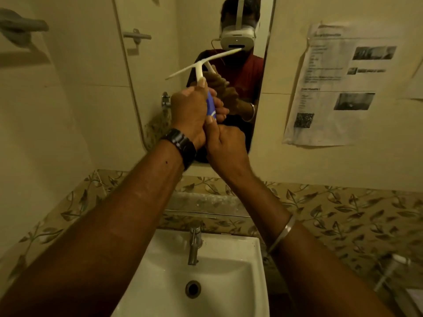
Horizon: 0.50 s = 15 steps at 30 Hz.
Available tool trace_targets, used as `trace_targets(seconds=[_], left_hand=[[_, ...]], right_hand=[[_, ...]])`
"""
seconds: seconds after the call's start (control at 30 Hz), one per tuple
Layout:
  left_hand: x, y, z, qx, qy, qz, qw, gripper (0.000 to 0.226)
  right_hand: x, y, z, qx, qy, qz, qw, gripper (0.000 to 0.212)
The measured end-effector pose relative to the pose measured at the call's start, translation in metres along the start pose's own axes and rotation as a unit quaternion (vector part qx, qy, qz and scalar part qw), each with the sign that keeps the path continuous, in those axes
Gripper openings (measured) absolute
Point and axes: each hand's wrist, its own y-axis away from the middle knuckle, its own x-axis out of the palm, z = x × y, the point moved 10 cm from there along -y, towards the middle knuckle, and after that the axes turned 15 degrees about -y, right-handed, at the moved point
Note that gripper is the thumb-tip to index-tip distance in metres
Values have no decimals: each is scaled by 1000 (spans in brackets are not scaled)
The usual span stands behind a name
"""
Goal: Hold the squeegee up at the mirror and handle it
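Gripping a squeegee (201, 65) by its blue handle, the left hand (190, 115) held the blade against the mirror (160, 65), tilted, its right end higher than its left. The right hand (225, 145) sat just below, its fingers curled and its thumb pressed on the handle's lower end. Both hands were clenched on the tool, close together, above the sink (240, 282) and tap (194, 243).

Judged from that stance, the tilt was the main risk: an uneven blade would likely leave streaks or skip along the glass. The two grips crowded one short handle, so a hard push might make a thumb slip and knock the squeegee down into the sink. The blade's left end reached near the mirror's edge and could catch on it.
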Motion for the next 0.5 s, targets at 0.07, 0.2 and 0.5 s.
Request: trace_targets(seconds=[0.07,0.2,0.5], left_hand=[[3,-4,-9,4,-16,-8,1000,39],[17,6,27,-34,-38,7,999,39],[35,36,64,-41,-90,33,995,38]], right_hand=[[-2,-6,-1,6,-4,-11,1000,58],[-8,20,-31,31,-15,-20,999,57],[-26,70,-59,83,-64,-58,993,54]])
